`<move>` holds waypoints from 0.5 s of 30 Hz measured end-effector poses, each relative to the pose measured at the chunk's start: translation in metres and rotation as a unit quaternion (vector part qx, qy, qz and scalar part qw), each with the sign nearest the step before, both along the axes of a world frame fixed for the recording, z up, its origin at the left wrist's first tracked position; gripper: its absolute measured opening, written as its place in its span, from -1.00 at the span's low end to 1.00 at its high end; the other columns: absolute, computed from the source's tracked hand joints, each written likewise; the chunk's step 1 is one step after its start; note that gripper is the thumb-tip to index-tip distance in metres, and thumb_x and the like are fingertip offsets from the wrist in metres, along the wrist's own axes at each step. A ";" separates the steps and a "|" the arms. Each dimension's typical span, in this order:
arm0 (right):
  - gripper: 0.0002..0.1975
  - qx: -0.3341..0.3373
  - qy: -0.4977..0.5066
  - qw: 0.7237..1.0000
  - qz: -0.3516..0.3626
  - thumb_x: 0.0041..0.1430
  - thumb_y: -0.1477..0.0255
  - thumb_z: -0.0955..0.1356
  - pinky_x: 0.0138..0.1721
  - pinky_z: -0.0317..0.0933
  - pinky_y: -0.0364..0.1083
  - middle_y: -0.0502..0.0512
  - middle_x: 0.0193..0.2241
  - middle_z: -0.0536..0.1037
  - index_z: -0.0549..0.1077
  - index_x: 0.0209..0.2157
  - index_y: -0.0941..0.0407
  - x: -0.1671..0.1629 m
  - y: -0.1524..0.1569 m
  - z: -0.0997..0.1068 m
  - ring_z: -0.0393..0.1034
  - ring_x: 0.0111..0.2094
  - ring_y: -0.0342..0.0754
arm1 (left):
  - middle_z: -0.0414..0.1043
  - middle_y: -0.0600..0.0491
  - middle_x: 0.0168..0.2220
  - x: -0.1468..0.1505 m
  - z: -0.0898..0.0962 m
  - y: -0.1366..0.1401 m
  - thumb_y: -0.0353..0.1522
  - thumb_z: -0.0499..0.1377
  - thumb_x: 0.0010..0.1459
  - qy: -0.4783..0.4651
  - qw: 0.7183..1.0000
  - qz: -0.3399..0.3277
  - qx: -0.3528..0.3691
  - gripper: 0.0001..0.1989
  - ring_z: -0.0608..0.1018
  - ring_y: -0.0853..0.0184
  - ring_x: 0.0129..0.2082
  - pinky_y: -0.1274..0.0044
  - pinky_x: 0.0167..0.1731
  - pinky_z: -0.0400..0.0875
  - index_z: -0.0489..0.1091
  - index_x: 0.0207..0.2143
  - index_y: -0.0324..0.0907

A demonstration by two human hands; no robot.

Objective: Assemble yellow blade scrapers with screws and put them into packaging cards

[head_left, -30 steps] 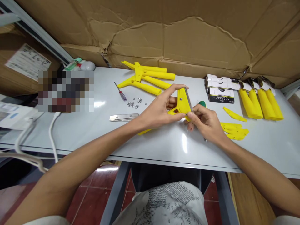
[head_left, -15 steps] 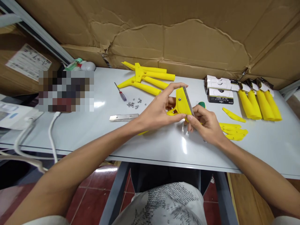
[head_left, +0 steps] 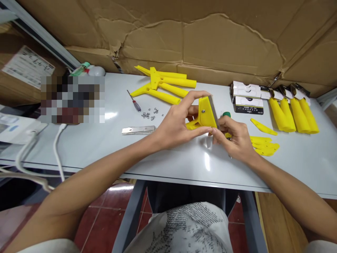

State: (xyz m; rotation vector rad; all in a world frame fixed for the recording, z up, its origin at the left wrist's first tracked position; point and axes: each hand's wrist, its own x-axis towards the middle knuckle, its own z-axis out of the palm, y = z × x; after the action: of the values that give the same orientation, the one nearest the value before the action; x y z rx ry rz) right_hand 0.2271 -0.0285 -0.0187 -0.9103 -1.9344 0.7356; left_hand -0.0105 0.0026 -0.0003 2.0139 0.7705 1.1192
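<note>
A yellow scraper (head_left: 206, 114) with a metal blade (head_left: 214, 109) along its right edge is raised over the table. My left hand (head_left: 179, 119) grips it from the left, index finger along the top corner and thumb under the lower edge. A screw shows in its face. My right hand (head_left: 234, 135) is closed, thumb and fingers pinching the scraper's lower corner by the blade. Behind those fingers is a green-topped object (head_left: 226, 114); whether the hand holds it cannot be told. Loose screws (head_left: 149, 115) and a stack of metal blades (head_left: 138, 130) lie left of my left hand.
A screwdriver (head_left: 135, 103) lies near yellow scraper handles (head_left: 168, 84) at the back. On the right are flat yellow pieces (head_left: 265, 146), small boxes (head_left: 248, 104) and yellow handles with black-and-white sleeves (head_left: 280, 114). Cardboard (head_left: 205, 45) lines the back. White cables (head_left: 59, 151) cross the left edge.
The view has shifted slightly. My right hand has moved a little at the scraper's lower corner, and the scraper's face has turned slightly. Both hands keep their hold.
</note>
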 end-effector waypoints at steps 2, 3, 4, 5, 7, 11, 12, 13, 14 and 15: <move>-0.71 0.025 -0.009 1.000 -0.004 0.47 0.25 0.51 -0.47 0.22 -0.18 -0.13 -0.54 0.53 0.41 -0.27 0.06 0.000 0.000 -0.001 0.36 -0.54 -0.22 | 0.68 0.10 -0.21 0.000 -0.001 0.002 -0.01 0.57 0.19 -0.013 1.000 -0.002 -0.022 -0.21 0.72 0.33 -0.28 0.51 -0.28 0.63 0.36 0.30 -0.12; -0.71 0.035 -0.013 0.999 -0.006 0.48 0.25 0.50 -0.47 0.21 -0.17 -0.12 -0.54 0.53 0.42 -0.26 0.06 0.000 0.001 -0.001 0.36 -0.55 -0.22 | 0.69 0.09 -0.20 0.000 -0.001 0.003 0.01 0.57 0.18 -0.018 1.000 -0.002 -0.023 -0.23 0.71 0.33 -0.27 0.52 -0.27 0.63 0.41 0.26 -0.12; -0.71 0.043 -0.016 0.999 -0.006 0.49 0.24 0.49 -0.46 0.20 -0.16 -0.12 -0.55 0.53 0.41 -0.26 0.06 0.000 0.001 -0.001 0.36 -0.55 -0.22 | 0.69 0.07 -0.20 0.000 -0.001 0.004 0.03 0.57 0.17 -0.022 1.000 -0.002 -0.014 -0.28 0.70 0.34 -0.27 0.52 -0.26 0.63 0.47 0.19 -0.13; -0.70 0.047 -0.018 0.999 -0.005 0.50 0.22 0.48 -0.46 0.20 -0.14 -0.12 -0.55 0.54 0.41 -0.26 0.05 -0.001 0.001 0.000 0.35 -0.56 -0.21 | 0.69 0.06 -0.21 0.000 -0.001 0.005 0.05 0.57 0.17 -0.019 1.000 -0.002 -0.001 -0.35 0.68 0.35 -0.28 0.52 -0.28 0.61 0.53 0.10 -0.15; -0.69 0.038 -0.023 0.999 -0.003 0.53 0.18 0.44 -0.44 0.21 -0.12 -0.10 -0.54 0.55 0.39 -0.25 0.04 -0.002 0.000 0.001 0.37 -0.56 -0.18 | 0.66 0.06 -0.29 -0.002 -0.001 0.007 0.07 0.53 0.22 0.006 0.999 0.004 0.032 -0.47 0.59 0.39 -0.37 0.55 -0.37 0.50 0.62 -0.08 -0.18; -0.67 0.014 -0.054 0.998 -0.005 0.58 0.10 0.31 -0.40 0.28 -0.06 -0.01 -0.50 0.57 0.39 -0.23 0.02 -0.001 -0.002 0.004 0.42 -0.51 -0.10 | 0.43 0.17 -0.54 -0.005 0.001 0.004 -0.01 0.44 0.35 0.079 0.991 0.016 0.110 -0.57 0.30 0.51 -0.58 0.58 -0.56 0.17 0.62 -0.32 -0.21; -0.66 0.025 -0.058 0.998 -0.007 0.57 0.08 0.29 -0.39 0.29 -0.04 0.01 -0.47 0.59 0.40 -0.22 0.01 0.001 -0.002 0.005 0.43 -0.49 -0.08 | 0.37 0.20 -0.58 -0.005 0.001 0.002 -0.04 0.42 0.37 0.080 0.986 0.017 0.144 -0.58 0.27 0.52 -0.61 0.58 -0.58 0.13 0.61 -0.34 -0.20; -0.65 0.040 -0.058 0.997 -0.015 0.56 0.06 0.28 -0.38 0.31 -0.02 0.04 -0.45 0.60 0.42 -0.21 0.01 0.004 -0.001 0.006 0.44 -0.48 -0.06 | 0.33 0.22 -0.60 -0.005 0.001 0.001 -0.07 0.41 0.38 0.074 0.979 0.019 0.186 -0.61 0.27 0.53 -0.63 0.59 -0.59 0.12 0.59 -0.34 -0.20; -0.65 0.057 -0.057 0.996 -0.033 0.55 0.05 0.27 -0.37 0.32 -0.01 0.06 -0.43 0.61 0.43 -0.21 0.02 0.007 0.000 0.007 0.44 -0.48 -0.05 | 0.35 0.23 -0.60 -0.004 0.000 0.000 -0.10 0.40 0.40 0.067 0.970 0.024 0.232 -0.65 0.30 0.53 -0.64 0.59 -0.58 0.12 0.58 -0.31 -0.18; -0.65 0.075 -0.060 0.993 -0.064 0.54 0.07 0.26 -0.36 0.32 0.00 0.07 -0.42 0.61 0.45 -0.20 0.02 0.011 0.003 0.008 0.44 -0.48 -0.05 | 0.39 0.23 -0.59 -0.002 -0.001 -0.001 -0.14 0.39 0.43 0.064 0.957 0.033 0.280 -0.70 0.35 0.52 -0.63 0.59 -0.57 0.15 0.57 -0.27 -0.17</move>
State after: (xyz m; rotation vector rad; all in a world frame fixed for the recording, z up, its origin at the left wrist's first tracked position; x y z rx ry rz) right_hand 0.2381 -0.0253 -0.0104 -0.9947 -1.9845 0.4634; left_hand -0.0126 0.0020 -0.0010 2.5655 0.6308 1.3677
